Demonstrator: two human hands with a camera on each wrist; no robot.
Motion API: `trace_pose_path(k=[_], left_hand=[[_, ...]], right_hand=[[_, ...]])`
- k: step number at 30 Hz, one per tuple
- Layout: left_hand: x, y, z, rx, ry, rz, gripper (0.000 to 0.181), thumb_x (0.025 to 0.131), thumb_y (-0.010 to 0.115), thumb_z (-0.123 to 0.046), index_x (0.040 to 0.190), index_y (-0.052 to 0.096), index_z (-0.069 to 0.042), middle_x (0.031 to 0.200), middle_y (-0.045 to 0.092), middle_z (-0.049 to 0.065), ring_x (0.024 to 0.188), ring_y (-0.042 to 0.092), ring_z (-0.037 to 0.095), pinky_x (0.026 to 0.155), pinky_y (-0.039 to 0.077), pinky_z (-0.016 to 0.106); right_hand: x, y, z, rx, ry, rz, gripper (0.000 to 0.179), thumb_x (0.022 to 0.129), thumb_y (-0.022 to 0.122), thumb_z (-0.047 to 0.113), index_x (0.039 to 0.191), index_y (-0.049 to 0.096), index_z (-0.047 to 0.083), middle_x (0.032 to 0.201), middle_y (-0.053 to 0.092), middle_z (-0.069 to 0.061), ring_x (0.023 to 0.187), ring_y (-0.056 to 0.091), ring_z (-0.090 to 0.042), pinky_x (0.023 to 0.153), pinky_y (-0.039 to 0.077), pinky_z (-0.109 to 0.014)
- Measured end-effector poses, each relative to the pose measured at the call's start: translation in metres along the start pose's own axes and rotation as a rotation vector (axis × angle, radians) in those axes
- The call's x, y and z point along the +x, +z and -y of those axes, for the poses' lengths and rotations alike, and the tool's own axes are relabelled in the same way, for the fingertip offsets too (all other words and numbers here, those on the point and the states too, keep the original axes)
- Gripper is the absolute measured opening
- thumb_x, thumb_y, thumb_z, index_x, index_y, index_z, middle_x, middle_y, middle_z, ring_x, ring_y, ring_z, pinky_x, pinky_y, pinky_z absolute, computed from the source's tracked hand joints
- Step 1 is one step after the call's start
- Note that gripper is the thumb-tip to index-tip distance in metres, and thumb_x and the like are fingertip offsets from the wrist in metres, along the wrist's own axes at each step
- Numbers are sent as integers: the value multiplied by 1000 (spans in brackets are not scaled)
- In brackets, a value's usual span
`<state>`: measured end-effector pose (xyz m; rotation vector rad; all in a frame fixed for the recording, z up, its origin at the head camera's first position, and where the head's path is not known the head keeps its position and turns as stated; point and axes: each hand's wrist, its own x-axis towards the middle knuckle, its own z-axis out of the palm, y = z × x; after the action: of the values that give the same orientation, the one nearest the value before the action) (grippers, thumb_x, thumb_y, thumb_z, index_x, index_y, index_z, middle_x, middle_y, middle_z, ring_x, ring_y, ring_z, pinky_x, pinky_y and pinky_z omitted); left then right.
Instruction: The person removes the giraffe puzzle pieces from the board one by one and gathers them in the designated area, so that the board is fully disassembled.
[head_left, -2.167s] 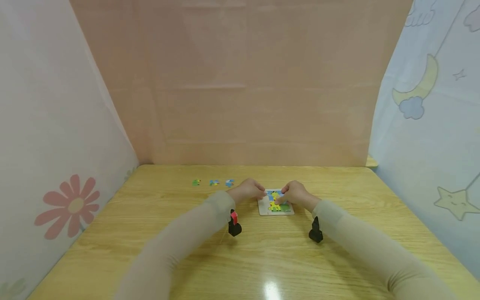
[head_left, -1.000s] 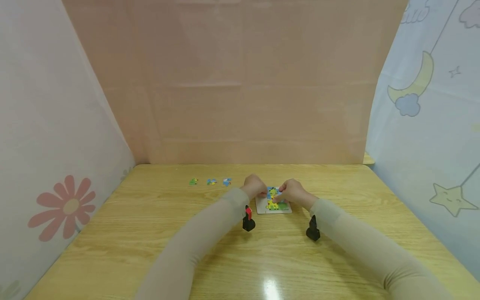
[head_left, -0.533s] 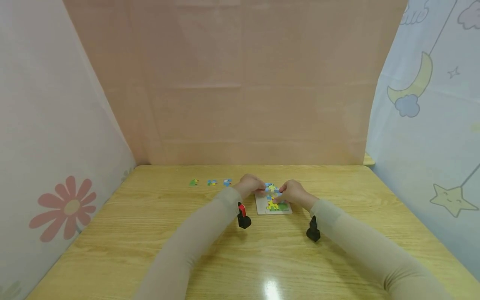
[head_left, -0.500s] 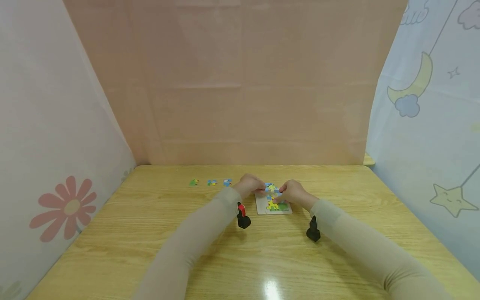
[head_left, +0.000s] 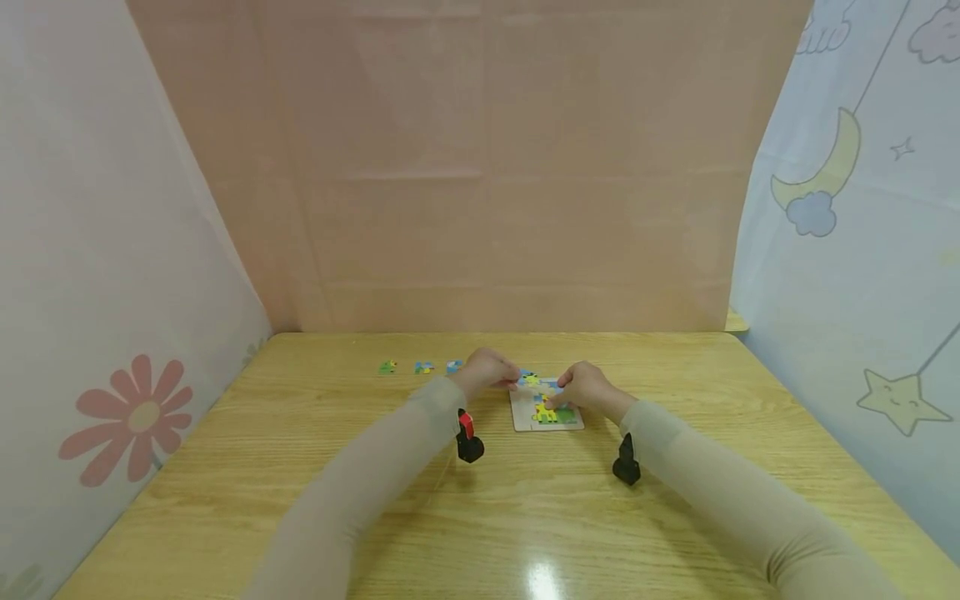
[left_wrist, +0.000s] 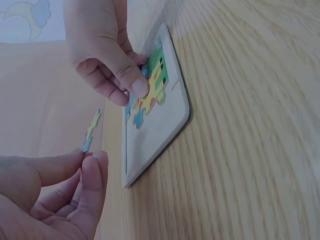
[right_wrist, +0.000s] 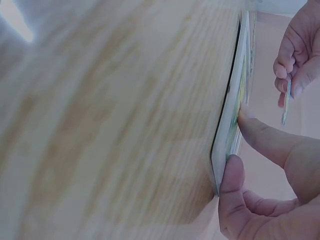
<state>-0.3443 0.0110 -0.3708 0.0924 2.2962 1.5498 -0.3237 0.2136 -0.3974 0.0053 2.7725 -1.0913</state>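
Note:
My left hand (head_left: 487, 371) pinches a blue-and-yellow jigsaw piece (left_wrist: 91, 131) between thumb and fingertips. It holds the piece up at the back left of a pale puzzle board (left_wrist: 150, 150), apart from it in the left wrist view. The board lies flat on the table, its left part bare. Several joined pieces with a yellow giraffe (left_wrist: 155, 90) on green and blue fill its right part. My right hand (head_left: 588, 387) grips the board at its right side, the thumb (left_wrist: 140, 89) pressing on the yellow giraffe piece. Its fingers partly hide the upper right of the picture.
Three loose jigsaw pieces lie in a row left of the board: a green one (head_left: 387, 367), a blue-and-yellow one (head_left: 423, 367) and a blue one (head_left: 454, 367) close to my left hand. A brown backdrop (head_left: 480, 208) stands along the wooden table's (head_left: 450, 533) far edge.
My left hand reached over the board's upper part, then drew back left with the piece, which now sits further left than half a second ago. The right hand stays on the board.

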Motion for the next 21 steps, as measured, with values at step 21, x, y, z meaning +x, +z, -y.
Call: trace_pose_path(k=[21], left_hand=[[-8,-33,19,-9,12,-74,19,92,63,0,108,69,7,104,71,19,94,71,28,88,57,35]], right_hand=[[-7,-7,1,-30,-13,34,43,75,85,20,102,60,-3,96,59,-12,64,53,-14,57,46,-23]])
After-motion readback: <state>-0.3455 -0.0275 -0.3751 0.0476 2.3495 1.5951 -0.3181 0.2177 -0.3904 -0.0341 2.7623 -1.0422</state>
